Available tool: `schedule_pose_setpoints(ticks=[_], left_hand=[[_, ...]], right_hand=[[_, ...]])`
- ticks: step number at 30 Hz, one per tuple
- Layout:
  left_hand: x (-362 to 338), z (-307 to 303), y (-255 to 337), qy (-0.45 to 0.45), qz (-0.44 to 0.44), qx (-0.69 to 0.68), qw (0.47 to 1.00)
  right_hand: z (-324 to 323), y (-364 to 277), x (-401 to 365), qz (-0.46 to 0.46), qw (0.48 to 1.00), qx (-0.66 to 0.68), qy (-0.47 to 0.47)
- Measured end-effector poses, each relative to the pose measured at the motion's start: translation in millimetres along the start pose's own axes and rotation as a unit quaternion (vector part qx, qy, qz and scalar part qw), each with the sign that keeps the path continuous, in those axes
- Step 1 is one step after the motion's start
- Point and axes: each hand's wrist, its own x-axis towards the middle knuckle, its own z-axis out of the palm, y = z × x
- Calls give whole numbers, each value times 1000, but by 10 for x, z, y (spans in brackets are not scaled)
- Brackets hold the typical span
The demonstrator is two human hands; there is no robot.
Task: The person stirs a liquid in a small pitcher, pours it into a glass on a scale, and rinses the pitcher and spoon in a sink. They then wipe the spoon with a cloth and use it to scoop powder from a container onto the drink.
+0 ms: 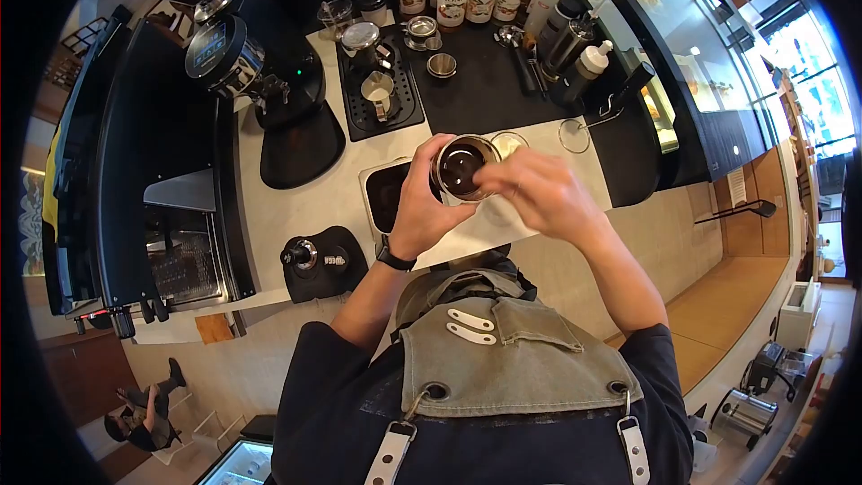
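My left hand (419,213) is wrapped around a glass of dark coffee (461,169), held above the counter's front edge. Over the right side of its rim is my right hand (546,193), slightly smeared by motion. Its fingers are pinched together at the mouth of the glass, and whatever they hold, if anything, is hidden. Just behind the hands stands a second glass (509,139), partly covered by my right hand. Left of the coffee glass, a small sunken metal bin (384,193) is set into the counter.
A coffee grinder (224,58) stands at left, beside an espresso machine (144,144). Metal pitchers (378,90) sit on a black drip tray (357,121). Syrup bottles (453,0) line the back. A tamper (301,254) rests front left. Far lower left, a person (148,413) is seated.
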Motion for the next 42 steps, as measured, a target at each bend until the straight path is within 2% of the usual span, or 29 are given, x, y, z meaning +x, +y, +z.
schedule_pose_setpoints(ticks=[2,6,9,10,15,17,18,21,23,26,29,30,34,35,37,38,42], left_hand=[[-13,-29,15,-6,10,20,1000],[13,-5,-4,-13,32,23,999],[10,-6,32,-18,-7,4,1000],[21,-12,22,-19,1,13,1000],[81,-5,28,-26,64,94,993],[91,4,10,-29,46,73,996],[100,5,-2,-30,37,63,997],[120,-15,-38,-34,41,62,997],[145,-17,-20,-40,45,78,995],[172,5,-25,-44,48,86,994],[210,-22,-80,-49,43,84,994],[218,-32,-72,-52,39,84,994],[253,-7,-12,-53,59,114,990],[268,-8,-14,-57,59,118,990],[312,-7,-20,-59,56,118,990],[326,-12,-26,-59,51,113,991],[423,-42,-3,-77,56,129,987]], right_hand=[[-55,-79,-80,-11,999,-19,-43],[-115,-10,8,20,997,-76,14],[43,-7,-5,-23,1000,9,8],[-15,-88,-36,-12,1000,-2,-27],[-156,107,-92,30,999,-28,3],[-22,116,-7,25,999,-6,32],[-15,90,-16,-8,1000,21,16],[-178,79,-151,3,999,-3,-45],[-196,221,-157,21,1000,-20,-9],[-4,288,2,1,998,-13,65],[-72,132,-59,-15,999,7,-31],[-120,154,-114,-12,999,14,-37],[-155,408,-77,38,999,-19,28],[-95,387,-44,24,999,-1,29],[-13,316,3,-6,999,33,32],[-56,286,-39,0,999,36,-12],[-305,486,-22,49,998,-38,-16]])
